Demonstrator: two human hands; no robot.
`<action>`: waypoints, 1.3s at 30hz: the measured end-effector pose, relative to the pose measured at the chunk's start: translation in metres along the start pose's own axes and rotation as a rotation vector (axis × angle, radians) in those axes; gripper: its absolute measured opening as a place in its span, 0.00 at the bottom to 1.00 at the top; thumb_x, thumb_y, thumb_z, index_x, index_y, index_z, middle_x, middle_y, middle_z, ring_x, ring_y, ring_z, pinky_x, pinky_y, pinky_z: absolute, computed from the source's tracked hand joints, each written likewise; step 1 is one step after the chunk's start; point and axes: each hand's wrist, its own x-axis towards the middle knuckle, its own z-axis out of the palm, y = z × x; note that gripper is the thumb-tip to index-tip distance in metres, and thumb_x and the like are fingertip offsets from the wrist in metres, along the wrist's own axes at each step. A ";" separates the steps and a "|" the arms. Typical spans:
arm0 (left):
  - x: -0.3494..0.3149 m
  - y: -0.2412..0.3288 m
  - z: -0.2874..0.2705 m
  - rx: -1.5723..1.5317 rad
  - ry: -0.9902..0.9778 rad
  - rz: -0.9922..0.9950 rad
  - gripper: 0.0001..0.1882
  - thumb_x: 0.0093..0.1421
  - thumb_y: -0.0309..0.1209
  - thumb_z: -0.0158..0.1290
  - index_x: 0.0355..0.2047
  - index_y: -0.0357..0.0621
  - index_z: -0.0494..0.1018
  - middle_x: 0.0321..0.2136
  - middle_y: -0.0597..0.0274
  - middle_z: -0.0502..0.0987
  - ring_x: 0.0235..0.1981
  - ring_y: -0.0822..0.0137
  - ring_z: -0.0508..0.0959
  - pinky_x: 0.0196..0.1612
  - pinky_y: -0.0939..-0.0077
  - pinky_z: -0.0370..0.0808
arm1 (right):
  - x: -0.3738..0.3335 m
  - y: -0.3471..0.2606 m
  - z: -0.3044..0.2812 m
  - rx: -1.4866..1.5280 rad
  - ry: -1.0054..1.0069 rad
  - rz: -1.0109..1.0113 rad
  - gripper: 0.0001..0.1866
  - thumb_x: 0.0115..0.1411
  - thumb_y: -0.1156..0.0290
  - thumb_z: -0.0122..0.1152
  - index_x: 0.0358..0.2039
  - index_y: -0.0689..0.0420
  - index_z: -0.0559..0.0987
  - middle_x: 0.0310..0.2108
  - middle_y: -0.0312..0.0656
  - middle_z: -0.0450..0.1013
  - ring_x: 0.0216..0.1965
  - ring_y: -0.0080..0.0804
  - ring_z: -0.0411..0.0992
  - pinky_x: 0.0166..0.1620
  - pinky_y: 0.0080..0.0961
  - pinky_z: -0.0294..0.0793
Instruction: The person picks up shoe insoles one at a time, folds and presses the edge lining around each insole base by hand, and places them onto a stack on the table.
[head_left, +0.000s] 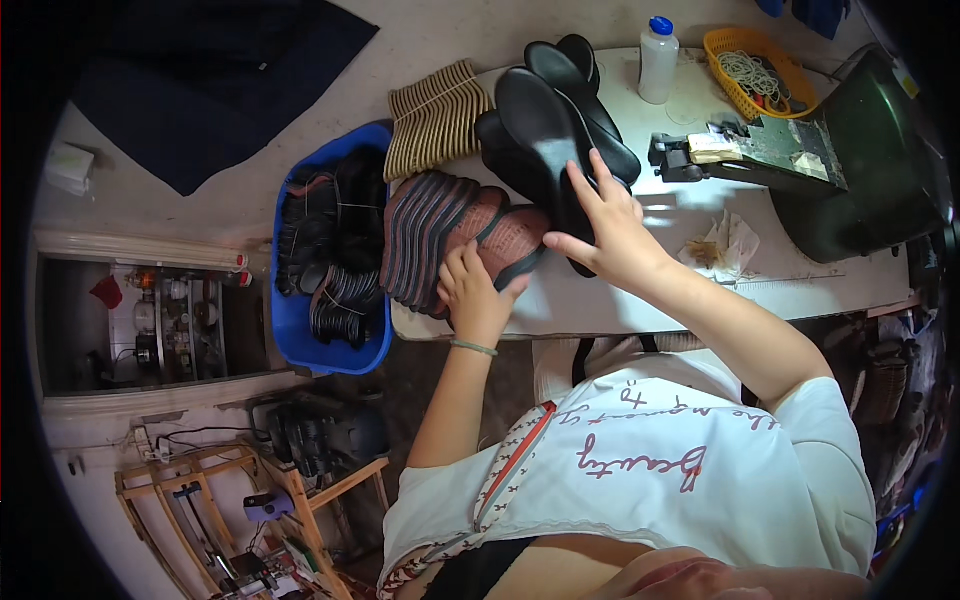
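Observation:
My left hand (475,290) lies on a fanned row of reddish-brown insoles (505,235) with dark edges. Its fingers are spread over the front ones, and the thumb points right. Beside it, my right hand (612,225) has its fingers stretched apart over a pile of glossy black insoles (545,110). Two of its fingertips touch or nearly touch the long top insole; I cannot tell which. Its thumb reaches left toward the brown row. The lower part of the black pile is partly hidden by this hand.
A bundle of tan, curved pieces (430,115) lies behind the brown row. Left of the table (640,305) stands a blue bin (335,355) of black bundled pieces. A green machine (850,170), a bottle (657,70), a yellow basket (735,45) and crumpled paper (730,245) are on the right.

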 end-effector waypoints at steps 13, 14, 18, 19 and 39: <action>-0.021 0.025 -0.055 -0.511 0.286 0.006 0.16 0.62 0.25 0.50 0.49 0.32 0.72 0.47 0.45 0.75 0.44 0.49 0.77 0.46 0.68 0.74 | -0.078 -0.019 -0.043 0.819 -0.365 0.111 0.35 0.60 0.57 0.61 0.62 0.60 0.61 0.62 0.53 0.59 0.61 0.46 0.60 0.61 0.38 0.59; -0.025 0.056 -0.054 -0.689 0.328 0.127 0.20 0.60 0.23 0.49 0.54 0.32 0.69 0.53 0.45 0.72 0.51 0.50 0.73 0.51 0.65 0.71 | -0.075 -0.032 -0.044 1.042 -0.240 0.079 0.33 0.60 0.57 0.61 0.60 0.61 0.62 0.60 0.52 0.61 0.60 0.44 0.63 0.60 0.36 0.62; -0.025 0.123 -0.049 -0.620 0.178 0.507 0.34 0.54 0.30 0.58 0.60 0.32 0.61 0.60 0.39 0.60 0.57 0.43 0.65 0.58 0.59 0.64 | -0.060 -0.023 -0.048 1.199 0.145 0.214 0.20 0.63 0.69 0.57 0.53 0.66 0.68 0.50 0.43 0.71 0.51 0.29 0.69 0.55 0.29 0.67; -0.021 0.124 -0.048 -0.687 0.216 0.490 0.32 0.54 0.30 0.58 0.58 0.32 0.62 0.60 0.41 0.61 0.58 0.46 0.65 0.60 0.61 0.63 | -0.060 -0.015 -0.055 1.244 0.150 0.196 0.18 0.64 0.69 0.56 0.52 0.65 0.69 0.47 0.41 0.73 0.48 0.27 0.70 0.52 0.27 0.69; -0.003 0.182 -0.043 -1.994 -0.951 -0.009 0.21 0.62 0.38 0.55 0.48 0.35 0.67 0.35 0.55 0.79 0.35 0.67 0.80 0.40 0.75 0.77 | -0.090 0.068 -0.080 1.312 0.255 0.075 0.30 0.45 0.79 0.73 0.49 0.61 0.71 0.40 0.40 0.76 0.40 0.30 0.76 0.41 0.26 0.78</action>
